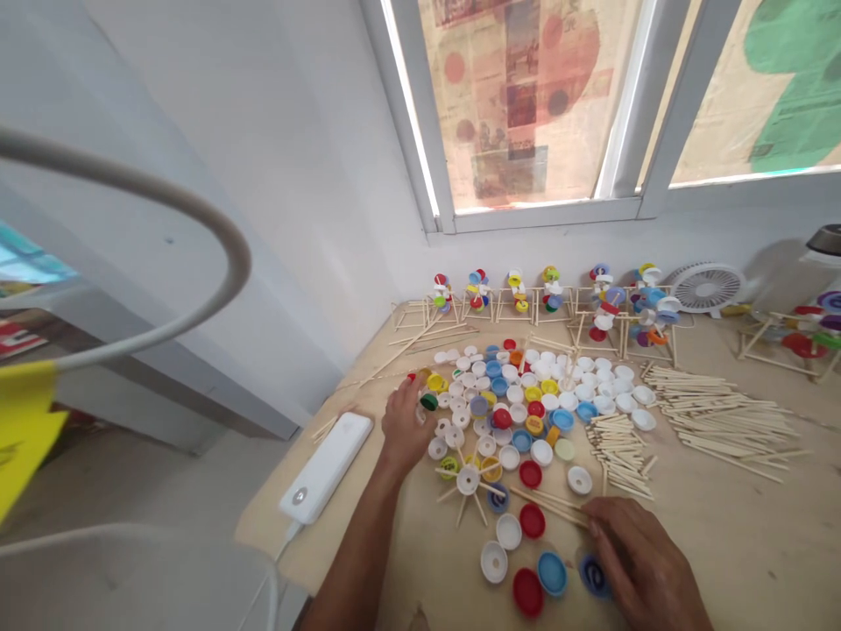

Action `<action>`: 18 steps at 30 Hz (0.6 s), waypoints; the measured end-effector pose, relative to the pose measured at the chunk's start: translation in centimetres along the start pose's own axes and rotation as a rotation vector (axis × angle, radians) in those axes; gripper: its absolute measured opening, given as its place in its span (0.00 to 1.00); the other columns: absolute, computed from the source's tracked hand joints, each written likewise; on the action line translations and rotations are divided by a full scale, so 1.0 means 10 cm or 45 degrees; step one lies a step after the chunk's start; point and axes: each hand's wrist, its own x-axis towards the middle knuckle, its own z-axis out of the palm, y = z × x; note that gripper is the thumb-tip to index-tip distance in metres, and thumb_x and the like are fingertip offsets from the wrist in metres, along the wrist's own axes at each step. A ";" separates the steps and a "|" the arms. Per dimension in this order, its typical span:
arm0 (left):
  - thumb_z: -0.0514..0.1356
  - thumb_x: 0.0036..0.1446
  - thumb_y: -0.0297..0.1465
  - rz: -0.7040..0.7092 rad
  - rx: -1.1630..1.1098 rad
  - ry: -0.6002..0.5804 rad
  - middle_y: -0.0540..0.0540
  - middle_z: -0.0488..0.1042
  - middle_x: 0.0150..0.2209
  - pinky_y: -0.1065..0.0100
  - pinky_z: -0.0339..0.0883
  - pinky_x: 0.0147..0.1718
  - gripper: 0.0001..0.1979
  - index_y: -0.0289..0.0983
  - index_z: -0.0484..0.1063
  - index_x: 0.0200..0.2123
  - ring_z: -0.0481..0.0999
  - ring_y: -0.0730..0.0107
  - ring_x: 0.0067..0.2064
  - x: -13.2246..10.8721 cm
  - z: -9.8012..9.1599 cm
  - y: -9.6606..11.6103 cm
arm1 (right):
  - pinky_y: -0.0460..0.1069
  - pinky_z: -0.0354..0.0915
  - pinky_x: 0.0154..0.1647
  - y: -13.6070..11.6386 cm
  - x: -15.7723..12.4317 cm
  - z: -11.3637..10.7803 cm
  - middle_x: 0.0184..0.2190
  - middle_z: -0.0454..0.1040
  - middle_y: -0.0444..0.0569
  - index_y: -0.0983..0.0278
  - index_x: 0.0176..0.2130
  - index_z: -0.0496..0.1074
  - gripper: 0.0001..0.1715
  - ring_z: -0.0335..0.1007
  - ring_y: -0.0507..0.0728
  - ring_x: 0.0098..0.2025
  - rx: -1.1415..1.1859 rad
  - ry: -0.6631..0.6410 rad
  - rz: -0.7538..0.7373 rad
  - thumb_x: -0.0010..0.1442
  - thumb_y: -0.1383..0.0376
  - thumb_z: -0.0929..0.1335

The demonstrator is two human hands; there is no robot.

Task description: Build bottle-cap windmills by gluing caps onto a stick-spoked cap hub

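The left hand (406, 427) curls at a round dark-green plastic cap (428, 401), the right hand (644, 552) at thin pale wooden sticks (555, 503); whether either pinches cannot be told. A stick-spoked white plastic cap (468, 478) lies between the hands on the wooden counter (742, 535).

No wording can be read with certainty. Print on the papers (526, 114) covering the window and markings on a yellow sheet (23, 447) at left are too indistinct to make out, as is lettering on an orange cap (534, 425) and a yellow-green cap (448, 466). A dark, curved, letter-like emblem marks a blue-violet cap (595, 576) in the foreground.
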 end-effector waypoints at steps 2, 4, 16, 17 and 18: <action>0.56 0.47 0.27 0.049 -0.052 0.056 0.44 0.67 0.58 0.55 0.56 0.58 0.31 0.42 0.63 0.58 0.62 0.57 0.61 0.06 -0.07 -0.04 | 0.49 0.71 0.39 0.01 0.01 0.00 0.38 0.76 0.49 0.61 0.40 0.73 0.13 0.74 0.55 0.39 0.000 0.009 -0.014 0.63 0.60 0.62; 0.57 0.49 0.28 0.019 -0.028 0.075 0.46 0.70 0.55 0.57 0.57 0.58 0.27 0.42 0.67 0.54 0.64 0.57 0.59 0.12 -0.15 -0.08 | 0.48 0.71 0.38 0.03 0.01 0.00 0.37 0.76 0.48 0.60 0.40 0.73 0.12 0.74 0.55 0.38 0.009 0.007 -0.036 0.63 0.60 0.62; 0.53 0.56 0.34 -0.222 0.177 0.005 0.44 0.72 0.53 0.55 0.63 0.50 0.19 0.42 0.69 0.52 0.69 0.54 0.54 0.86 -0.37 -0.22 | 0.46 0.71 0.39 -0.01 0.06 -0.02 0.36 0.76 0.47 0.61 0.40 0.72 0.10 0.74 0.53 0.38 0.080 0.029 -0.006 0.62 0.63 0.63; 0.53 0.57 0.34 -0.239 0.203 -0.020 0.44 0.73 0.52 0.56 0.64 0.48 0.19 0.42 0.69 0.52 0.70 0.54 0.53 0.94 -0.37 -0.25 | 0.46 0.71 0.39 -0.01 0.06 -0.02 0.36 0.76 0.47 0.61 0.40 0.72 0.10 0.74 0.53 0.38 0.084 0.029 -0.004 0.62 0.64 0.62; 0.53 0.57 0.34 -0.254 0.229 -0.049 0.44 0.73 0.52 0.57 0.64 0.47 0.19 0.42 0.69 0.52 0.71 0.55 0.51 1.03 -0.37 -0.28 | 0.46 0.71 0.39 -0.02 0.07 -0.03 0.36 0.76 0.47 0.61 0.40 0.72 0.10 0.74 0.53 0.37 0.089 0.028 -0.007 0.62 0.64 0.62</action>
